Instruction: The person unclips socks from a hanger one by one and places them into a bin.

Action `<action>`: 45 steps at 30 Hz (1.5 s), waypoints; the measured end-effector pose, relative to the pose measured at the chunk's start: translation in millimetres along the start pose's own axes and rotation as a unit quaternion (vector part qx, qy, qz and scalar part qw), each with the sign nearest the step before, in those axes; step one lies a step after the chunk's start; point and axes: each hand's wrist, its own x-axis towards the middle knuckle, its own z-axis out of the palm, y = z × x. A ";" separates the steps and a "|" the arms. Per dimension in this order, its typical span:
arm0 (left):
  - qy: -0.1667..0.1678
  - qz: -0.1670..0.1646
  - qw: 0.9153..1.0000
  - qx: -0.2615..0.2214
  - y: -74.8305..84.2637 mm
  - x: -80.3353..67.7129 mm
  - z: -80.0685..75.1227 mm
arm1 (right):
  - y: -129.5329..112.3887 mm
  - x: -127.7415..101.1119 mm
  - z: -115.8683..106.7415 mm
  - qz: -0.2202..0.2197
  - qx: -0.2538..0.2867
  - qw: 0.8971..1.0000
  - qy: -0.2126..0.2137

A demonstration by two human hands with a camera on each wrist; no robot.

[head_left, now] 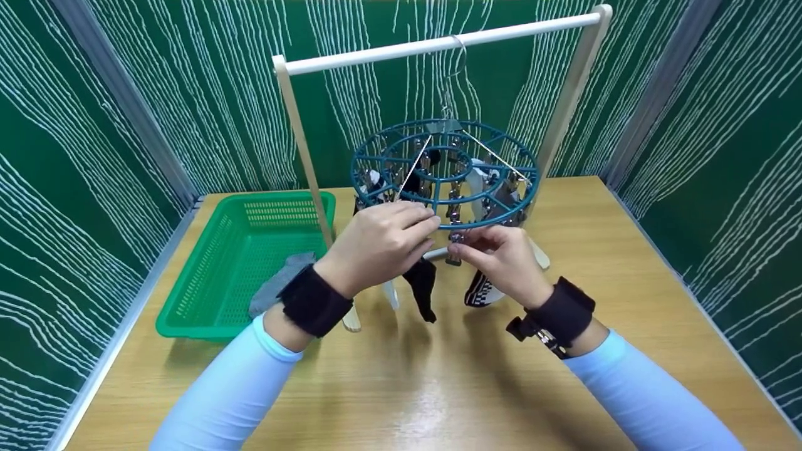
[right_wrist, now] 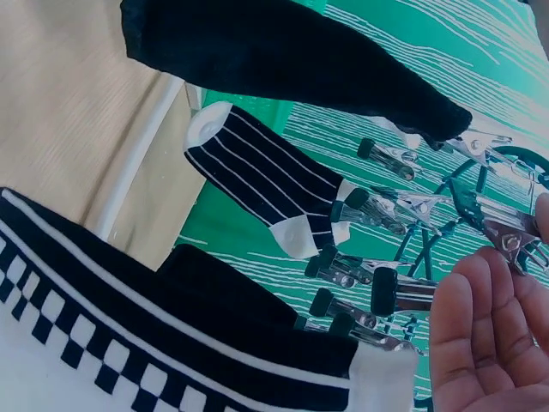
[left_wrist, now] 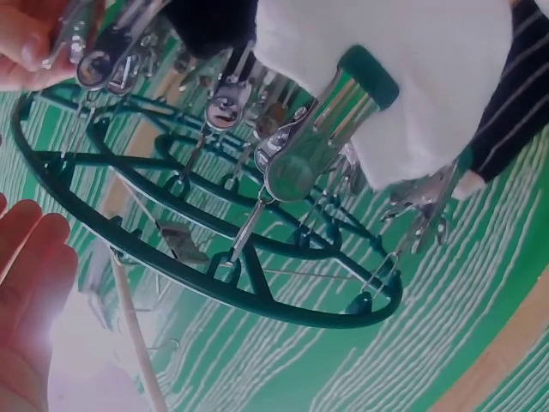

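Note:
A round dark-green clip hanger (head_left: pixel 442 227) hangs by its hook, with metal clips all around its rings. At its near rim my right hand (head_left: pixel 504 260) pinches a metal clip (head_left: pixel 455 255) between thumb and fingers; no sock hangs from this clip. Close by at the rim is my left hand (head_left: pixel 385 244), its fingers fairly straight in the left wrist view and holding nothing. Socks hang from other clips: a black sock (head_left: pixel 423 289), a black-and-white checkered sock (head_left: pixel 481 292) and a striped sock (right_wrist: pixel 266 176). A white sock (left_wrist: pixel 377 112) shows near the left wrist camera.
A wooden stand with a white crossbar (head_left: pixel 388 51) carries the hanger. On the left, a green basket (head_left: pixel 188 275) with a grey sock (head_left: pixel 279 282) inside stands on the wooden table (head_left: pixel 401 382). Green walls with white lines (head_left: pixel 69 156) enclose the table.

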 end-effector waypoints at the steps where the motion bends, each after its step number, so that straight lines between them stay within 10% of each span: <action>1: 0.000 0.003 1.000 0.005 0.0 1.0 1.2 | -0.4 -0.2 0.3 -0.002 -0.003 1.000 0.002; 27: -0.012 0.019 0.993 0.118 -2.2 -0.1 11.1 | -9.4 -8.3 0.2 -0.073 -0.051 0.996 0.009; 36: 0.003 0.017 0.994 0.109 -7.4 -3.0 13.1 | -22.1 -15.9 -17.1 -0.235 -0.146 0.953 0.124; 45: 0.011 0.017 0.995 0.097 -12.8 -9.2 13.3 | -26.3 -10.1 -40.0 -0.219 -0.230 0.927 0.199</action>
